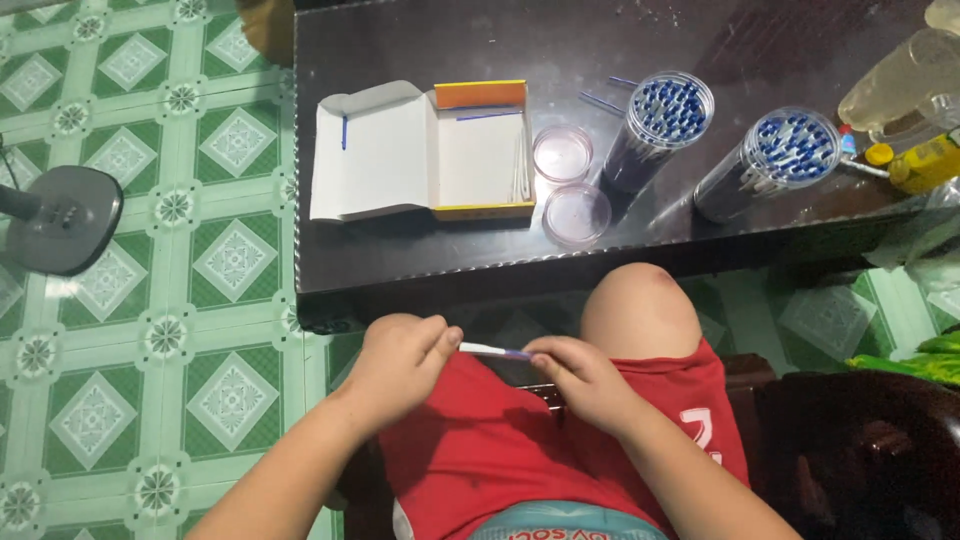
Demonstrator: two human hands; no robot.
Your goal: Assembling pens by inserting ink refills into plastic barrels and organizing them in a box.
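Observation:
My left hand (398, 362) and my right hand (578, 378) hold the two ends of one thin white pen (490, 349) over my lap, below the table edge. The pen's blue tip is at the right-hand side. On the dark table (400, 262) an open white and yellow cardboard box (420, 152) lies with a blue refill across its tray and several white pens along its right wall. Two clear round jars (662, 128) (772, 162) full of blue-capped pens stand to the right of it. Their two clear lids (563, 152) (577, 214) lie beside the box.
A clear bottle (900, 85) and a yellow tube (920, 165) sit at the table's far right. A grey fan base (62, 220) stands on the green patterned floor tiles at left. A dark wooden chair (860, 450) is at lower right. Two loose blue refills (605, 98) lie behind the jars.

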